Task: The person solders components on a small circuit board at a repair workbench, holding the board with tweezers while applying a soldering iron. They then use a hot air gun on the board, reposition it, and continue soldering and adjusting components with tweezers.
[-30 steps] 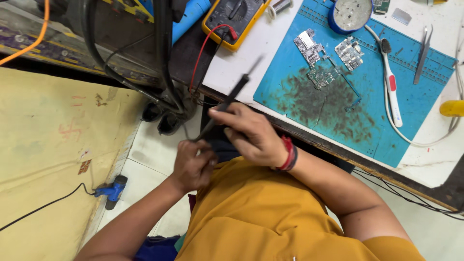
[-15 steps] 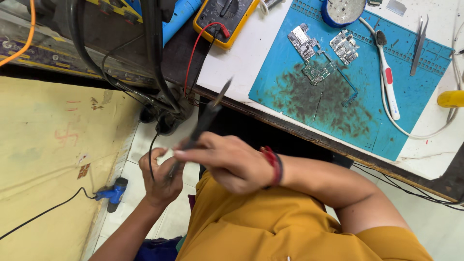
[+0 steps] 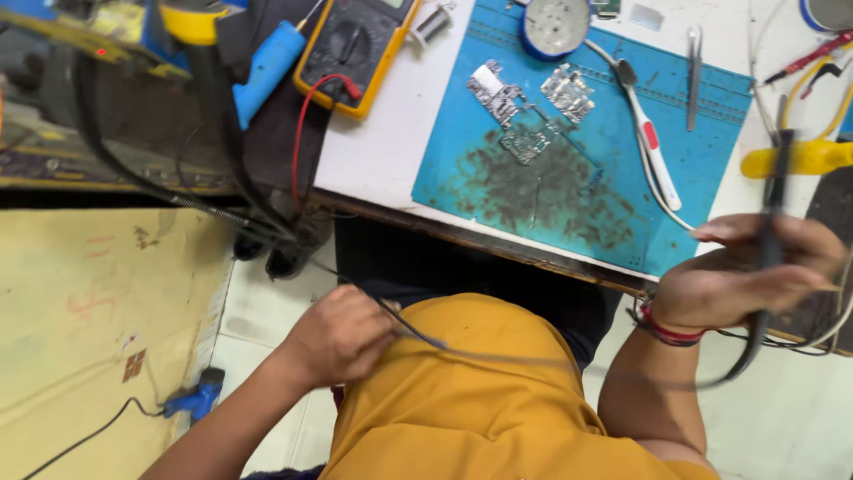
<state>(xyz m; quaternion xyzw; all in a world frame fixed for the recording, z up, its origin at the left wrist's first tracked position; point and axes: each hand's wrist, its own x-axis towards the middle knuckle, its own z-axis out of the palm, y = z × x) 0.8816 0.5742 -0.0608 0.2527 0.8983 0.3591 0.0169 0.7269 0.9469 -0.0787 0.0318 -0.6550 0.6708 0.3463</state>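
right hand (image 3: pixel 742 276) swung right, gripping slim black probe (image 3: pixel 773 213); left hand (image 3: pixel 342 333) pinching its cable (image 3: pixel 498 356).

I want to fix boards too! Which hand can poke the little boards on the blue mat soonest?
Probably the right hand: it holds the black probe beside the blue mat. The left hand is down by the lap, gripping the cable.
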